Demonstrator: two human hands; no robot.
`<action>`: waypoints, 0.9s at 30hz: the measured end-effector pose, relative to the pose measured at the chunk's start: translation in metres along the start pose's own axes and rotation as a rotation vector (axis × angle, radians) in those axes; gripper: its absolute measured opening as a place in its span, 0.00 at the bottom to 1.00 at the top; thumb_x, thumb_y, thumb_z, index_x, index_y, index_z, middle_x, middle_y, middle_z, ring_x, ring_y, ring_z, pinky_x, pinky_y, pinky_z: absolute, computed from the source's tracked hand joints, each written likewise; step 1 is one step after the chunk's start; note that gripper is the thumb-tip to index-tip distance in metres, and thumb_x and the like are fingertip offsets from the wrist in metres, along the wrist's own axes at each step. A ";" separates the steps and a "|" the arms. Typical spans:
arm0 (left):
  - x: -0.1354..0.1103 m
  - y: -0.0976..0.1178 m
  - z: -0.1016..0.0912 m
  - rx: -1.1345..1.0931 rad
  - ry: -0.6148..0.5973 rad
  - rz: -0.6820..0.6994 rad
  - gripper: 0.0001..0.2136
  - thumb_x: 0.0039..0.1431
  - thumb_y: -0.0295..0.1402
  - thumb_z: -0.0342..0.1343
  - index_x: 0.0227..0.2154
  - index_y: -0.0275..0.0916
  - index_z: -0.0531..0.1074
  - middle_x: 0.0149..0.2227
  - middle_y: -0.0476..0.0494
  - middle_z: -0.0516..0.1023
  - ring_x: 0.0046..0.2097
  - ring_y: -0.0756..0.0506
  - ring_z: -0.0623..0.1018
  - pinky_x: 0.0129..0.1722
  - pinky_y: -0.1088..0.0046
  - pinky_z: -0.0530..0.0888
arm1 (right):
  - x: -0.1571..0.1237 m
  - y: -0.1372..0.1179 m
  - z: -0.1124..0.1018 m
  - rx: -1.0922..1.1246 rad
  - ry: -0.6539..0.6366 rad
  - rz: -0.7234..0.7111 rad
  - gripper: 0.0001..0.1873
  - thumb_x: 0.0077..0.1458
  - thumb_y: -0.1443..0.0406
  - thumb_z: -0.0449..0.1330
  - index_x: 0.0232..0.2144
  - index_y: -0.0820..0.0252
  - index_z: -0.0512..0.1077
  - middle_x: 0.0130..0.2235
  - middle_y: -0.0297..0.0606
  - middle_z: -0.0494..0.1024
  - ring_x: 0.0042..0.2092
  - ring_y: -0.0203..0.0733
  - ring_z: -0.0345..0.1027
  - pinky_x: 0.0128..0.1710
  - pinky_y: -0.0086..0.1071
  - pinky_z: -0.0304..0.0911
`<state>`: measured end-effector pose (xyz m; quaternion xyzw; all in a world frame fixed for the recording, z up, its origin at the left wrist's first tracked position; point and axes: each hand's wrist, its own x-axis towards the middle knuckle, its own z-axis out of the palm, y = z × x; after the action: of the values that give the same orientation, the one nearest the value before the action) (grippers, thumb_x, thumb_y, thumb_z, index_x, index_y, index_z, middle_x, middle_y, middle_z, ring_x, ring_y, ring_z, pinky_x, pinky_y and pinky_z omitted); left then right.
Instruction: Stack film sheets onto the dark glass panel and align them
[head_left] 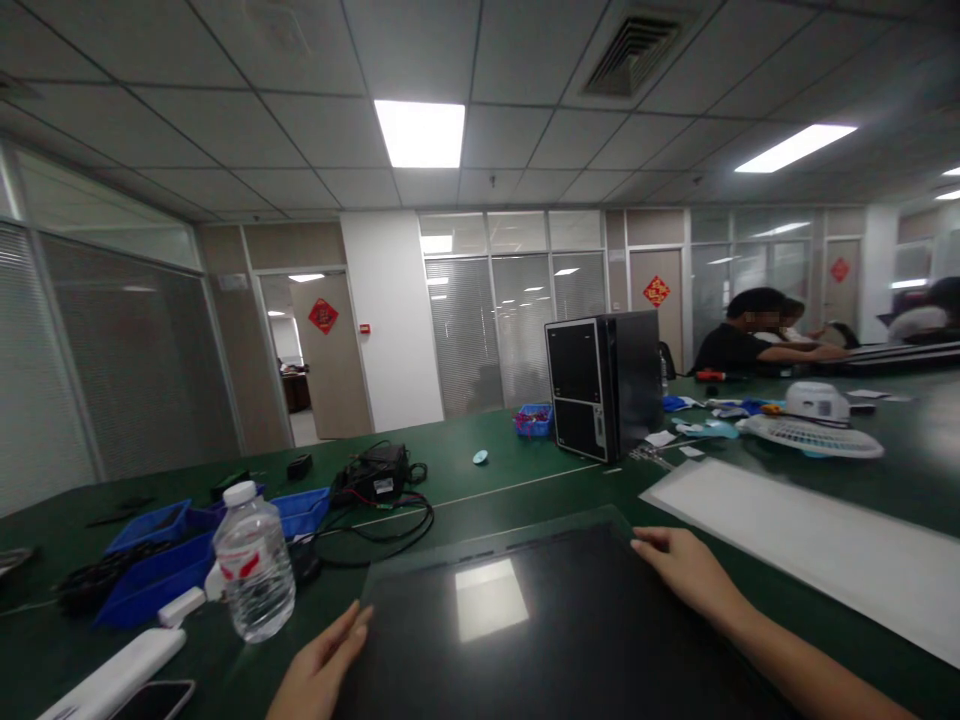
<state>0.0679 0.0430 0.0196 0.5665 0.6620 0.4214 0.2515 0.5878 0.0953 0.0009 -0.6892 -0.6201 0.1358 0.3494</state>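
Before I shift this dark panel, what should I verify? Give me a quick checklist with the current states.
1. Left hand on the dark panel: ok, it touches the left edge.
2. Right hand on the panel: ok, it rests at the far right corner.
3. Grip closed around an edge: not ok, both hands lie open.
4. Water bottle clear of the panel: ok, it stands upright and apart on the left, though near.
5. Cables off the panel: cannot tell, a loop lies close to the far left corner.
6. White sheet clear: ok, it lies apart on the right.
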 end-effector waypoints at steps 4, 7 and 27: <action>-0.004 -0.010 0.007 0.256 0.009 0.103 0.30 0.48 0.47 0.60 0.53 0.35 0.77 0.63 0.34 0.72 0.67 0.30 0.66 0.68 0.49 0.57 | -0.002 -0.002 -0.001 -0.077 -0.065 -0.023 0.23 0.56 0.52 0.54 0.44 0.55 0.81 0.45 0.42 0.83 0.48 0.53 0.77 0.46 0.39 0.67; -0.008 -0.011 0.013 0.555 -0.012 0.232 0.29 0.54 0.44 0.55 0.56 0.36 0.75 0.68 0.34 0.61 0.69 0.31 0.60 0.67 0.46 0.56 | -0.006 -0.002 -0.001 -0.142 -0.079 -0.031 0.21 0.57 0.53 0.55 0.43 0.52 0.81 0.45 0.41 0.83 0.49 0.53 0.76 0.47 0.40 0.66; -0.023 -0.014 0.000 0.264 -0.092 0.136 0.30 0.50 0.50 0.60 0.56 0.44 0.76 0.66 0.41 0.67 0.69 0.29 0.60 0.67 0.46 0.58 | -0.030 -0.028 0.018 -0.493 0.004 -0.139 0.28 0.62 0.52 0.46 0.48 0.63 0.77 0.50 0.56 0.74 0.52 0.61 0.69 0.52 0.52 0.63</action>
<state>0.0658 0.0213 0.0050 0.6569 0.6597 0.3200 0.1758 0.5499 0.0718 -0.0013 -0.7094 -0.6798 -0.0453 0.1803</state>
